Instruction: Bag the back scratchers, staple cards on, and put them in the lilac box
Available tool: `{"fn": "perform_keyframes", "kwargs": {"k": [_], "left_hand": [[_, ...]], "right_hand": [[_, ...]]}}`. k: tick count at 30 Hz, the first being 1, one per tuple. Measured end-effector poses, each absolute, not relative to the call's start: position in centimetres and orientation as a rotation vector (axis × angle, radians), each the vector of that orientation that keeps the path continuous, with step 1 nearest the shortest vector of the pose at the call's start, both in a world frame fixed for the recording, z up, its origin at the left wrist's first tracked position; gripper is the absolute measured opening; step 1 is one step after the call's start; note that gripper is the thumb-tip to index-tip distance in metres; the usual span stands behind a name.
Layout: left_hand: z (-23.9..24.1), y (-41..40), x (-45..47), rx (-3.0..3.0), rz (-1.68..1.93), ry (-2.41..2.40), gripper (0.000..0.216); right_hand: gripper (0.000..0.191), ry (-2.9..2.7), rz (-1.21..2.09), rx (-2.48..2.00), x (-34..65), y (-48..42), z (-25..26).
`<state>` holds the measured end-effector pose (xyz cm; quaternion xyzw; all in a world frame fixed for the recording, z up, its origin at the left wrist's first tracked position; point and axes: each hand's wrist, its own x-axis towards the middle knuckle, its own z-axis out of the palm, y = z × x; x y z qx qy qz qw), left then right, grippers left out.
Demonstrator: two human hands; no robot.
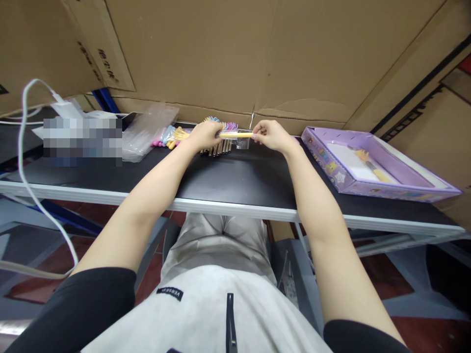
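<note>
In front of me over the black tabletop, a slim yellow pen (241, 135) lies level between my two hands, with clear plastic about it. My left hand (208, 136) is closed on its left end. The right end is pinched in the fingertips of my right hand (271, 136). Just behind and below my left hand sits a row of pens (219, 147) with dark metallic tips and blue and purple tops, partly covered by the hand. Left of that hand lie pink, blue and yellow pieces (172, 137), some apparently under clear plastic.
A purple open box (349, 184) stands at the right, holding a yellow and orange pen-like piece (373, 166). Clear plastic bags (143, 135) lie at the left. A white cable (27, 162) hangs over the left table edge. Cardboard (221, 54) walls the back.
</note>
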<state>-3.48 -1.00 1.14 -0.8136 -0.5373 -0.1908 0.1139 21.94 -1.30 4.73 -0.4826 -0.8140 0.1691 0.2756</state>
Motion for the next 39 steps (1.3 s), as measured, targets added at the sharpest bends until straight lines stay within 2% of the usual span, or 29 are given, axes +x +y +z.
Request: {"fn": "perform_keyframes", "kwargs": {"k": [5, 15, 30, 39], "left_hand": [[1.2, -1.1, -3.2, -2.414, -0.576, -1.519, 0.012], [1.4, -1.4, -2.9, -2.42, -0.512, -1.548, 0.015], [0.8, -0.6, -3.1, -2.465, -0.554, -1.336, 0.023], [0.0, -0.1, -2.6, -2.486, -0.648, -1.227, 0.044]], "right_hand": [[0.02, -2.236, 0.316, -1.264, 21.5, -1.4, 4.7], [0.016, -2.278, 0.279, -1.268, 21.2, -1.6, 4.7], [0.02, -2.378, 0.469, -1.339, 20.5, -4.1, 6.2], [0.022, -2.428, 0.699, -1.422, 19.0, -6.7, 7.1]]}}
